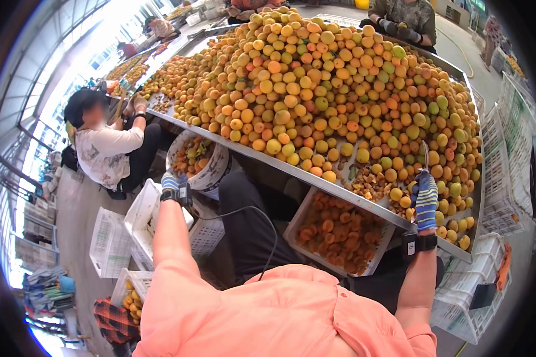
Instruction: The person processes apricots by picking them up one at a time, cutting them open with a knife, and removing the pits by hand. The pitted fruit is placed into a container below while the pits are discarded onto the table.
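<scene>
My right hand (pixel 426 201), in a blue and yellow striped glove, is closed at the front right edge of the metal table (pixel 292 168). From its fingers a thin curved metal blade (pixel 426 156) points up toward the fruit. Close by are whole apricots (pixel 339 89), piled high, and a patch of torn apricot pieces (pixel 372 183). My left hand (pixel 174 181), gloved too, is off the table beside a white bucket (pixel 219 163) holding apricot pieces and leaves. The fingers of that hand are mostly hidden by the wrist device; I cannot tell what they hold.
Below the table, a crate (pixel 292 232) holds halved apricots (pixel 336 229). White crates (pixel 110 241) stand at my left, with others (pixel 467 297) at my right. A person (pixel 110 143) sits at the table's left side; another (pixel 405 21) is across it. A cable (pixel 268 220) hangs by my chest.
</scene>
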Tool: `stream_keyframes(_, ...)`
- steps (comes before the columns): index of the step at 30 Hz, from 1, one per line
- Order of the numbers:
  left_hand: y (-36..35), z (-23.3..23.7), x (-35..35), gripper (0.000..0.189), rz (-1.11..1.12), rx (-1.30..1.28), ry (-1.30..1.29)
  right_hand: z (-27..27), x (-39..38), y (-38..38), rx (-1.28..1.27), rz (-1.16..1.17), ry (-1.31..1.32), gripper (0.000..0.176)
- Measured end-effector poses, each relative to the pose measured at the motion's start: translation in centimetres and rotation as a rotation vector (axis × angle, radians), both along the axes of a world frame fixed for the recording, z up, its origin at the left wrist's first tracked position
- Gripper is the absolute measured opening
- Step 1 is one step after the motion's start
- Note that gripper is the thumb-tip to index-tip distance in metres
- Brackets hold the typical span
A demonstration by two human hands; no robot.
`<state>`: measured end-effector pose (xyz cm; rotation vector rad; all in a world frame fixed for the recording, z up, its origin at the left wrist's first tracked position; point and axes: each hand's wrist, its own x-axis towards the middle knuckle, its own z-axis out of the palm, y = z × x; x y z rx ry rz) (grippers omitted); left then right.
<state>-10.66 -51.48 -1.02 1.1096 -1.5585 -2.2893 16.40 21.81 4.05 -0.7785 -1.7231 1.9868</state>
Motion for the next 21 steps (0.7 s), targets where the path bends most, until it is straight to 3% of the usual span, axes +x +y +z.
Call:
stream_keyframes(4, -1.0, -2.0, 2.4, 0.056, -0.017, -0.001, 0.034, -0.4, -0.2, 0.1, 0.077, -0.004, -0.005, 0.025)
stream_keyframes(6, 1.0, -1.2, 3.2, 0.036, 0.068, 0.009, 0.075, -0.6, -0.4, 0.3, 0.154, -0.009, -0.012, 0.024)
stream_keyframes(8, 0.8, -0.8, 2.2, 0.021, -0.094, 0.009, 0.164, -1.1, -0.8, 0.3, 0.41, -0.014, -0.012, 0.024)
stream_keyframes(9, 2.5, 0.7, 2.7, 0.018, -0.155, 0.088, 0.332, -1.5, -0.9, 0.5, 0.679, -0.036, -0.003, 0.024)
stream_keyframes(10, 2.1, 0.4, 1.1, 0.016, -0.281, 0.048, 0.418, -1.7, -0.9, 0.4, 0.905, -0.073, 0.001, 0.024)
stream_keyframes(11, 3.0, 0.2, -0.2, 0.03, -0.491, -0.069, 0.475, -1.7, -0.8, 0.7, 1.064, -0.132, 0.026, 0.024)
stream_keyframes(12, 8.9, 5.3, 1.3, 0.027, -0.685, 0.146, 0.576, -0.5, -0.4, 0.3, 0.98, -0.105, -0.117, 0.023)
stream_keyframes(14, 17.3, 10.9, 1.8, 0.026, -0.679, 0.286, 0.382, -0.4, -0.4, 0.7, 0.851, -0.109, -0.123, 0.021)
stream_keyframes(15, 21.2, 12.1, 2.6, 0.029, -0.791, 0.361, 0.412, 0.1, -0.3, 0.7, 0.795, -0.103, -0.05, 0.02)
stream_keyframes(17, 30.7, 14.8, 6.6, 0.031, -1.0, 0.118, 0.593, 0.4, 0.1, 1.8, 0.759, -0.083, -0.04, 0.021)
stream_keyframes(18, 34.1, 15.0, 6.7, 0.032, -1.085, 0.302, 0.472, 1.8, 0.7, 1.7, 0.66, -0.086, -0.042, 0.023)
stream_keyframes(19, 37.9, 15.3, 7.7, 0.032, -1.233, 0.368, 0.403, 1.1, 0.8, 2.4, 0.762, -0.149, -0.084, 0.025)
stream_keyframes(21, 44.7, 15.6, 10.7, 0.031, -1.428, 0.2, 0.391, 1.0, 1.2, 3.2, 0.669, -0.207, -0.114, 0.027)
